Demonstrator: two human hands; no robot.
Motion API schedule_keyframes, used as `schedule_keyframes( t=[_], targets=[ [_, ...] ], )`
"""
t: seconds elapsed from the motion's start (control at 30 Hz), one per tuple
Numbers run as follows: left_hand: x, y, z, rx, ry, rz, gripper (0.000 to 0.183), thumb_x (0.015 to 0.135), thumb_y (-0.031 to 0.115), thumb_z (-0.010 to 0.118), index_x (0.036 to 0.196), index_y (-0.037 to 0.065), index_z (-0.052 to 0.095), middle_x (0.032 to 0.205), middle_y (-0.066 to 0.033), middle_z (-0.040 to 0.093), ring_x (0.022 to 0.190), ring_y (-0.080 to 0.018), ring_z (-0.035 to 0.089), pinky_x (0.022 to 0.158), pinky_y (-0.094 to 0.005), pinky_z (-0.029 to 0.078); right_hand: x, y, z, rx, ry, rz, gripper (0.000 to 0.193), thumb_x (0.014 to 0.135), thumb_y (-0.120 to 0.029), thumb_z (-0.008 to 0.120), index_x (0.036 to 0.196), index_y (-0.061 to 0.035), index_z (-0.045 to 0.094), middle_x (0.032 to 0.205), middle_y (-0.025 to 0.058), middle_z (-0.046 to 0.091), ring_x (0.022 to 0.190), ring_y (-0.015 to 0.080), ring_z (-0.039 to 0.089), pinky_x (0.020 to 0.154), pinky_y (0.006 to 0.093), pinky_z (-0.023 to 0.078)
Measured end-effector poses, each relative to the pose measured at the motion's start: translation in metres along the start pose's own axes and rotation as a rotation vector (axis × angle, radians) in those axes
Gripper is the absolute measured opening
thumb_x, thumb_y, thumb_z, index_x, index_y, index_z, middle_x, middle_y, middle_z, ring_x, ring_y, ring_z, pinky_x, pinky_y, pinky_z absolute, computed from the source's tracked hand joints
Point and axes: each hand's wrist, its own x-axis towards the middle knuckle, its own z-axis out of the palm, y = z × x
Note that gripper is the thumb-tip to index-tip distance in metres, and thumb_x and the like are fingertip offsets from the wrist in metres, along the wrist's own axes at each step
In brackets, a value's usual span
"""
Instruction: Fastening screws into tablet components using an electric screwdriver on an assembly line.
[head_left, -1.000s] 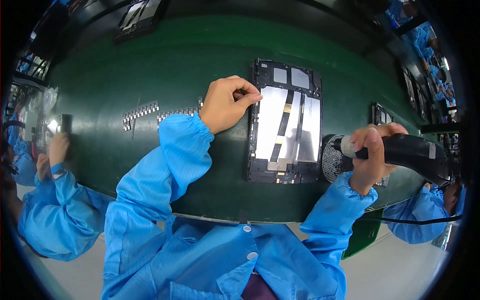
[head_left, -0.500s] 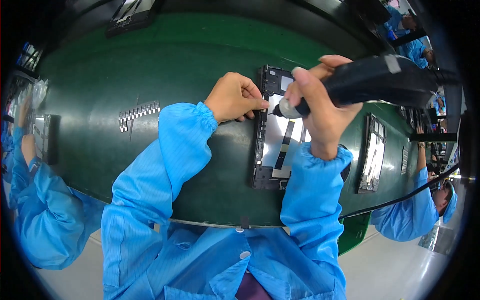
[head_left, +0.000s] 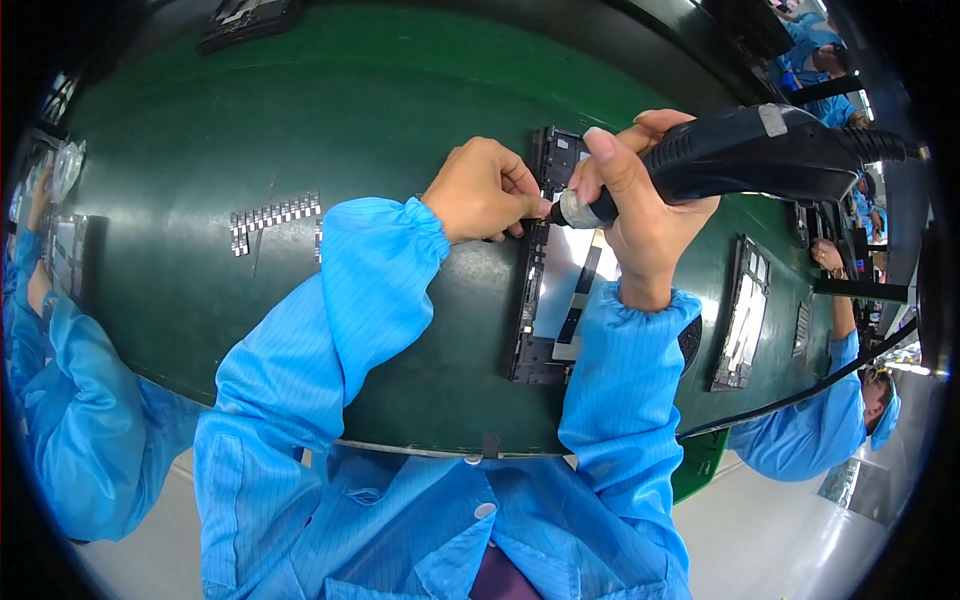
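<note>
A black electric screwdriver (head_left: 745, 155) lies across my right hand (head_left: 645, 215), whose fingers are wrapped round its front end. Its tip points left and reaches the left edge of a black device frame (head_left: 533, 330) with a silvery panel. My left hand (head_left: 487, 190) is closed in a pinch at that same edge, thumb and forefinger close to the screwdriver's tip. Whatever lies between those fingertips is too small to make out. Both hands and the screwdriver cover much of the frame's upper part.
Left on the green bench (head_left: 160, 200) lies a comb-like strip of small metal parts (head_left: 275, 217). Another device frame (head_left: 742, 315) rests at the right, and one more (head_left: 245, 25) at the far left. Co-workers in blue sleeves sit on both sides. A black cable (head_left: 800, 400) runs along the right.
The screwdriver's tip has moved left from over the panel to the frame's left edge. My left hand has shifted slightly right, still pinched.
</note>
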Motion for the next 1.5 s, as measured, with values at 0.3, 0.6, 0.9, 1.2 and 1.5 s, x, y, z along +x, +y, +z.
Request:
schedule_keyframes(
  t=[0.3, 0.6, 0.9, 1.2, 1.5],
  targets=[
    [-0.010, -0.001, -0.030, 0.089, -0.020, 0.077, 0.012, 0.074, 0.008, 0.068, 0.079, -0.003, 0.067, 0.071, -0.0125, 0.066, 0.063, -0.0160, 0.064, 0.051, -0.0276, 0.051, -0.008, -0.002, 0.009, -0.025, -0.010, 0.021, 0.029, 0.070, 0.009, 0.069, 0.092, 0.0033, 0.051, 0.062, 0.0091, 0.059, 0.050, 0.0120, 0.056, 0.049, 0.0230, 0.046],
    [-0.084, -0.020, -0.089, 0.731, 0.278, 0.209, 0.023, 0.067, 0.005, 0.073, 0.089, 0.001, 0.066, 0.074, -0.0101, 0.062, 0.059, -0.0137, 0.052, 0.054, -0.0268, 0.042, -0.003, 0.007, -0.004, 0.260, -0.128, 0.031, 0.072, 0.074, -0.053, 0.066, 0.110, 0.0049, 0.046, 0.062, 0.0070, 0.055, 0.052, 0.0124, 0.053, 0.047, 0.0232, 0.043],
    [-0.063, -0.019, -0.058, 0.821, 0.348, 0.343, 0.043, 0.054, 0.023, 0.083, 0.085, 0.000, 0.063, 0.080, -0.0121, 0.057, 0.061, -0.0248, 0.055, 0.057, -0.0345, 0.046, -0.008, -0.001, -0.001, 0.183, -0.134, 0.122, 0.095, 0.069, -0.071, 0.056, 0.122, 0.0042, 0.035, 0.060, 0.0089, 0.054, 0.049, 0.0165, 0.054, 0.049, 0.0266, 0.046],
    [-0.055, -0.006, -0.061, 0.517, 0.133, 0.000, 0.030, 0.059, 0.013, 0.081, 0.076, -0.003, 0.063, 0.068, -0.0075, 0.063, 0.058, -0.0121, 0.057, 0.057, -0.0260, 0.048, -0.014, -0.001, 0.003, -0.017, -0.132, 0.089, 0.068, 0.062, 0.005, 0.077, 0.119, 0.0015, 0.040, 0.062, 0.0024, 0.052, 0.056, 0.0070, 0.050, 0.051, 0.0202, 0.040],
    [-0.052, -0.013, -0.054, 0.468, 0.215, 0.062, 0.027, 0.061, 0.009, 0.078, 0.082, -0.004, 0.065, 0.067, -0.0059, 0.064, 0.057, -0.0111, 0.055, 0.055, -0.0264, 0.046, -0.014, 0.012, 0.007, -0.125, 0.076, 0.064, 0.031, 0.073, 0.007, 0.068, 0.093, -0.0028, 0.047, 0.063, 0.0022, 0.054, 0.052, 0.0074, 0.053, 0.044, 0.0207, 0.042]
  ],
)
